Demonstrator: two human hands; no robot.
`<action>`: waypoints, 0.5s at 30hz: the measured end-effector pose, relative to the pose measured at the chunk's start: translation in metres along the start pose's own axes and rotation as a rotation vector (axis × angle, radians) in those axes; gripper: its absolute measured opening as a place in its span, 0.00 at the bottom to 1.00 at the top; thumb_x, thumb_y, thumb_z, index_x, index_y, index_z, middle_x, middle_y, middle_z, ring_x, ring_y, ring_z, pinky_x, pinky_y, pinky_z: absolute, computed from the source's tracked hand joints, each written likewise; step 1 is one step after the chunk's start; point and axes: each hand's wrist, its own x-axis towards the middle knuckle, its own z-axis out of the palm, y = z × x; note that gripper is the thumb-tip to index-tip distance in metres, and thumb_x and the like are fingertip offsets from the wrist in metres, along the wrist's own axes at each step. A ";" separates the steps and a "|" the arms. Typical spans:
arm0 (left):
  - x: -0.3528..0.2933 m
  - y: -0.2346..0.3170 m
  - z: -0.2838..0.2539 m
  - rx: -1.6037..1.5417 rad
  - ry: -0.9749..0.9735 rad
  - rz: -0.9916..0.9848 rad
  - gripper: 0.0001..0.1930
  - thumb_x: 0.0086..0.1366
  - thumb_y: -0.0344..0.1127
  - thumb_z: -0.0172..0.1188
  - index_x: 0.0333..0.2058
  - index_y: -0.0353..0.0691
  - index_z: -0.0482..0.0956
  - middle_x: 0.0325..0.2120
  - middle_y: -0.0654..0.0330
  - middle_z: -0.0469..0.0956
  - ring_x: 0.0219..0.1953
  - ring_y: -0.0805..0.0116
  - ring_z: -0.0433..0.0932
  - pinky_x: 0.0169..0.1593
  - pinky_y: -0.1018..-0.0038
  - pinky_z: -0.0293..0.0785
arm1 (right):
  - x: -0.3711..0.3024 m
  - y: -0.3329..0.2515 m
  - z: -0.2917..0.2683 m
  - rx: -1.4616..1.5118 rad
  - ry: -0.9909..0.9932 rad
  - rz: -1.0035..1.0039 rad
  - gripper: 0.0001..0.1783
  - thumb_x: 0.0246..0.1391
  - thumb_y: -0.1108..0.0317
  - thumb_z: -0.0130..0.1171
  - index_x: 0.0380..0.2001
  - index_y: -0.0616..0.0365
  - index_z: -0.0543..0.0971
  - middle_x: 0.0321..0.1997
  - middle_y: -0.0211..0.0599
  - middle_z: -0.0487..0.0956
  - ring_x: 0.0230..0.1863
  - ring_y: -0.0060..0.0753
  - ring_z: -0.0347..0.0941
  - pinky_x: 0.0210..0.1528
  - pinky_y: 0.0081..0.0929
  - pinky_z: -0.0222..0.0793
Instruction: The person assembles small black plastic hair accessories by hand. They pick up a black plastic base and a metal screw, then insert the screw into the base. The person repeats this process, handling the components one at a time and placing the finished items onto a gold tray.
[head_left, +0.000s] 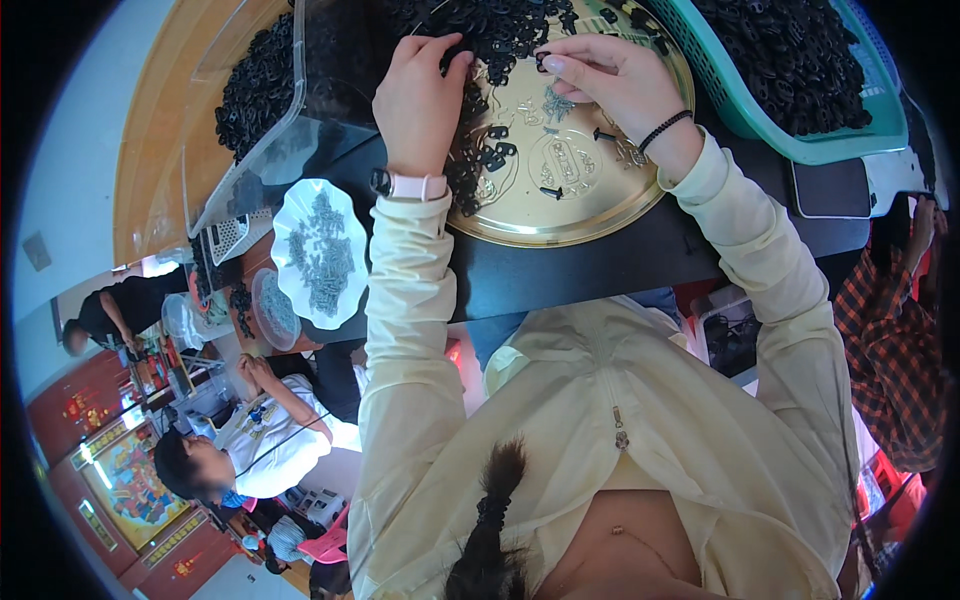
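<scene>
A round gold tray (600, 222) lies on the dark table, with a heap of small black plastic parts (500, 25) across its far side and left. My left hand (425, 105) is over the tray's left edge, fingers curled in at the heap; what lies between thumb and forefinger is mostly hidden. Above the tray's middle, my right hand (625, 85) pinches a small black plastic part (542, 62) between thumb and forefinger. Small silver screws (558, 104) lie in a cluster below that hand. A few black parts (498, 152) sit apart from the heap, with a dark screw-like piece (552, 192) nearby.
At the right, a green basket (815, 150) holds many black parts; a phone (830, 188) lies below it. A clear bin (245, 165) of black parts stands left. A white scalloped dish (350, 285) holds silver screws. Other people (275, 430) sit and stand nearby.
</scene>
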 end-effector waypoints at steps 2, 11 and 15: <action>0.001 -0.004 0.001 0.041 -0.008 -0.020 0.12 0.55 0.36 0.63 0.40 0.48 0.81 0.33 0.59 0.77 0.28 0.67 0.76 0.34 0.75 0.72 | 0.000 0.004 0.002 0.036 0.020 -0.036 0.13 0.53 0.63 0.60 0.41 0.56 0.80 0.28 0.29 0.79 0.29 0.16 0.75 0.32 0.14 0.71; -0.017 0.037 -0.027 -1.223 -0.269 -0.629 0.11 0.60 0.36 0.61 0.41 0.41 0.80 0.33 0.64 0.81 0.26 0.83 0.72 0.25 0.88 0.65 | -0.003 -0.009 -0.002 0.012 -0.004 0.101 0.14 0.55 0.67 0.58 0.44 0.61 0.78 0.37 0.31 0.80 0.36 0.19 0.76 0.40 0.15 0.72; -0.020 0.036 -0.026 -1.395 -0.390 -0.682 0.13 0.60 0.35 0.60 0.43 0.37 0.77 0.37 0.60 0.81 0.28 0.81 0.74 0.26 0.88 0.66 | -0.002 0.000 0.000 0.079 0.051 -0.019 0.14 0.52 0.60 0.61 0.40 0.54 0.82 0.26 0.26 0.79 0.26 0.12 0.72 0.25 0.12 0.65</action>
